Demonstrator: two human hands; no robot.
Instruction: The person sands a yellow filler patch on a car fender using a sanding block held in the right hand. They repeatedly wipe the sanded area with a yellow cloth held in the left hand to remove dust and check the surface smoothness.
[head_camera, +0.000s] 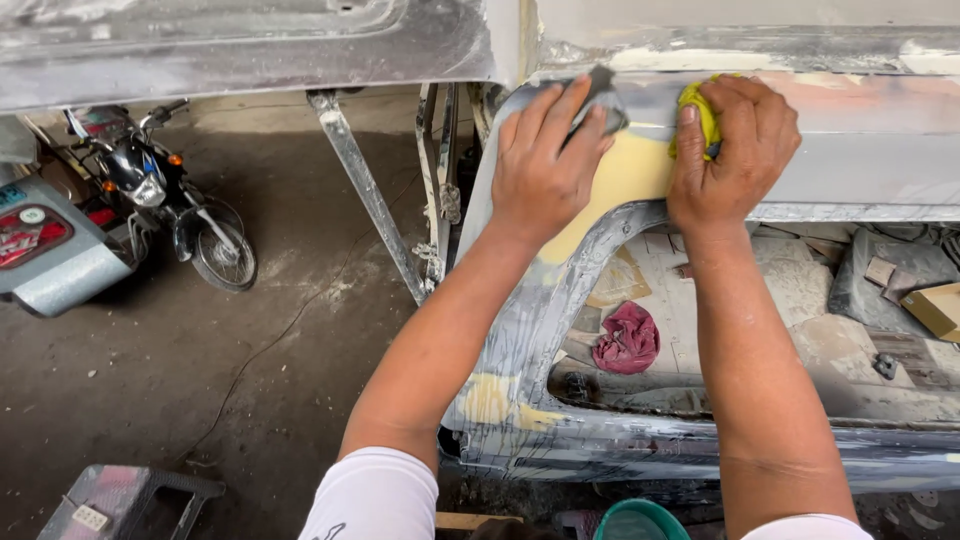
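Single head camera looks steeply down, close over the car body panel (860, 150)

Support surface: grey, sanded vehicle body panel (560, 330), curving over a wheel-arch opening, with a pale yellow filler patch (620, 180) at 12 o'clock and a smaller patch (490, 400) at 7 o'clock. The left hand (545, 160) presses a grey sanding sheet (603, 100) flat on the panel; the right hand (730, 150) presses a yellow cloth (697, 115) just beside it. Inside the opening, at 5 o'clock, lies a crumpled red rag (627, 338). Concrete floor (270, 330) at 9 o'clock carries a parked motorcycle (165, 200).
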